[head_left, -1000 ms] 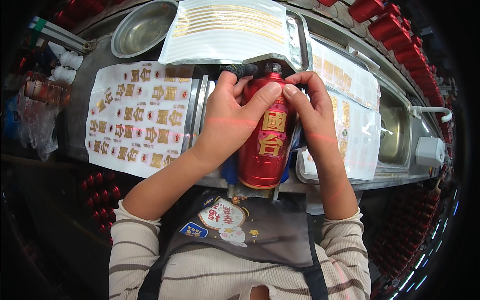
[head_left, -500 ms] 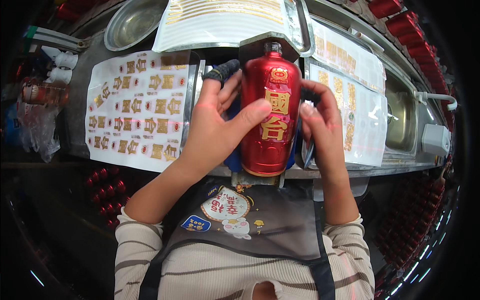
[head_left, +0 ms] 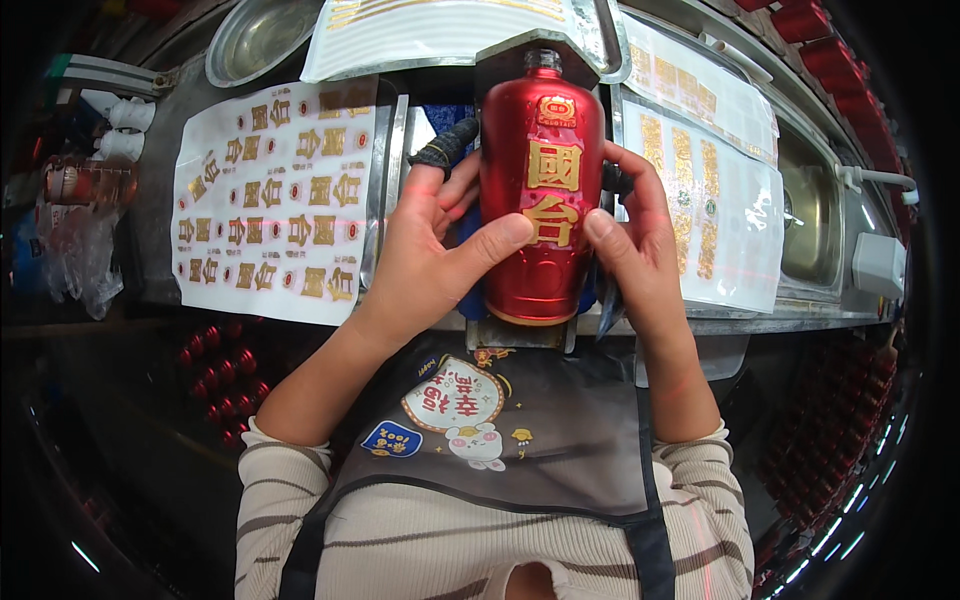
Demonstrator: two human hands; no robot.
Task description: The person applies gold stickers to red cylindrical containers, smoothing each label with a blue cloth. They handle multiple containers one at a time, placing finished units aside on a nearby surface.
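Observation:
A glossy red bottle (head_left: 540, 275) with gold emblem and characters on its front lies with its neck away from me on a blue-lined metal holder. My left hand (head_left: 430, 240) grips it from the left, thumb pressed on the front beside the lower gold character (head_left: 550, 222). My right hand (head_left: 637, 235) wraps the other side, its thumb at that character's right edge. Dark wrappings cover a finger on each hand; the left finger wrap (head_left: 445, 145) shows best. Below my right palm juts a thin, dark, pointed object (head_left: 610, 308), its kind unclear.
Left of the bottle lies a white sheet of gold stickers (head_left: 275, 215); more gold sticker sheets (head_left: 735, 235) lie right. A striped gold-and-white sheet (head_left: 440, 45) and a metal bowl (head_left: 262, 45) sit behind. At far right are a sink (head_left: 808, 235) and tap (head_left: 880, 178).
The bottle's base sits slightly farther from me in the picture. My right thumb has come down onto the bottle's front, by the lower character; my left thumb has shifted slightly lower.

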